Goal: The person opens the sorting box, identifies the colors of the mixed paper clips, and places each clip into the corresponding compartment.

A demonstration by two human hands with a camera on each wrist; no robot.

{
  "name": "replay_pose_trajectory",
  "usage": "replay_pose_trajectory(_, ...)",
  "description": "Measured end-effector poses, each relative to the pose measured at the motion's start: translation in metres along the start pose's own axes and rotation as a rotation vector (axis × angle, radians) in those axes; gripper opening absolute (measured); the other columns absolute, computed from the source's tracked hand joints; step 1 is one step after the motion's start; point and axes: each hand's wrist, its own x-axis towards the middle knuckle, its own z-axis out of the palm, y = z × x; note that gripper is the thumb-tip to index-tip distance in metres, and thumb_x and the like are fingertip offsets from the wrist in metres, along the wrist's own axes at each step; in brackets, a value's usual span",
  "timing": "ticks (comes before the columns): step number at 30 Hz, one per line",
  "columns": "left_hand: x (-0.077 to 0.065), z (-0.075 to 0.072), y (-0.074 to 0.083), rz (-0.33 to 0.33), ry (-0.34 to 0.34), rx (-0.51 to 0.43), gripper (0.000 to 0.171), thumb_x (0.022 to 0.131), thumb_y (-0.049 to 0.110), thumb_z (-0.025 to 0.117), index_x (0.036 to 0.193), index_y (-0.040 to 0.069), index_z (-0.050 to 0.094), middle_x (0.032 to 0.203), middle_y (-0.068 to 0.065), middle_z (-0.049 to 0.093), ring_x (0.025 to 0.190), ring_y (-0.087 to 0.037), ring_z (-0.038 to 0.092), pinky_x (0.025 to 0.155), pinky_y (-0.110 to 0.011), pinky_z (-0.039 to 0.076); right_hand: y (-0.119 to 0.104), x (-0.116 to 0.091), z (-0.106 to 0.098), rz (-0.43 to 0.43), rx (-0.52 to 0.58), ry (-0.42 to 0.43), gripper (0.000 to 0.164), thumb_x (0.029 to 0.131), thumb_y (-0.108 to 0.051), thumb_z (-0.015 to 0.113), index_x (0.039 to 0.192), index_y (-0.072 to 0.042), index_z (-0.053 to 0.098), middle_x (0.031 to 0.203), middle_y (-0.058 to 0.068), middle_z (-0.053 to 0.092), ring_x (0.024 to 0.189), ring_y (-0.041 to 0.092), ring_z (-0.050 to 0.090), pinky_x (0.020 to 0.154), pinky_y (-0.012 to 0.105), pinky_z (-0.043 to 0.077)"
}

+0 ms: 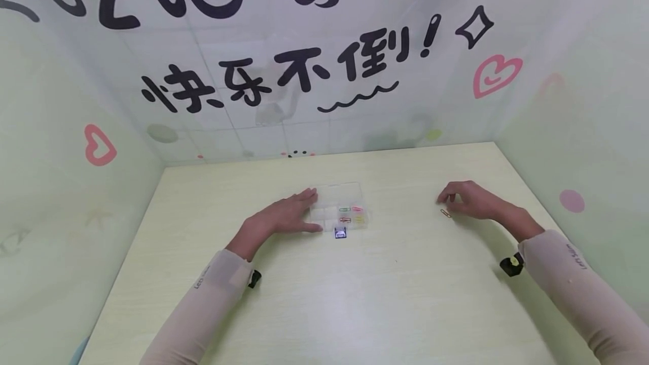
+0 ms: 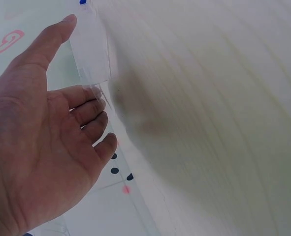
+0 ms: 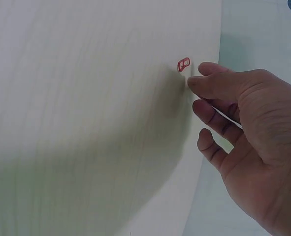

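A clear plastic compartment box point(image 1: 328, 214) lies on the table with its see-through lid point(image 1: 342, 191) folded back. Small green, pink, red and yellow paper clips point(image 1: 345, 220) lie in its right compartments. My left hand point(image 1: 289, 216) rests at the box's left side, thumb and fingers spread along it; in the left wrist view its fingertips point(image 2: 97, 92) are right at the clear edge. Over on the right, my right hand point(image 1: 471, 200) hovers with loosely bent fingers and nothing between them. A red paper clip point(image 3: 183, 64) lies on the table just beyond its thumb tip.
A small dark blue and white tag point(image 1: 340, 233) sits at the front edge of the box. The pale wooden table point(image 1: 324, 297) is bordered by printed cloth walls point(image 1: 324, 134) at the back and both sides.
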Motion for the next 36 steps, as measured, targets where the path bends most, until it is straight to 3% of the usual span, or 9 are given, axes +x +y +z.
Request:
replay_pose_trajectory(10,0.0006,0.0014,-0.0011,-0.007,0.001,-0.003,0.1,0.098,0.062,0.067,0.169,0.006,0.023,0.178,-0.009,0.014,0.164,-0.028,0.017,0.13,-0.052,0.023,0.0034,-0.0023,0.0026,-0.049,0.032,0.01,0.027,0.08,0.009,0.085,0.102,-0.007,0.08,0.099,-0.001,0.075,0.089,0.023,0.069,0.08,0.037,0.058)
replay_pose_trajectory(25,-0.0023,-0.002,0.0018,0.001,-0.001,-0.006,0.1,0.098,0.062,0.067,0.169,0.006,0.023,0.178,-0.009,0.015,0.164,-0.027,0.016,0.13,-0.052,0.023,-0.0013,-0.001,0.0065,-0.057,0.097,-0.017,0.017,0.085,0.003,0.086,0.09,-0.011,0.077,0.089,-0.003,0.073,0.082,0.013,0.067,0.074,0.029,0.058)
replay_pose_trajectory(36,-0.0014,0.0001,-0.0002,-0.011,-0.002,-0.003,0.101,0.098,0.062,0.066,0.169,0.006,0.023,0.178,-0.009,0.015,0.164,-0.028,0.016,0.13,-0.051,0.023,-0.0034,0.0044,0.0067,0.069,0.096,-0.113,0.013,0.091,0.0,0.081,0.089,-0.01,0.074,0.086,-0.007,0.07,0.081,0.005,0.061,0.072,0.024,0.054)
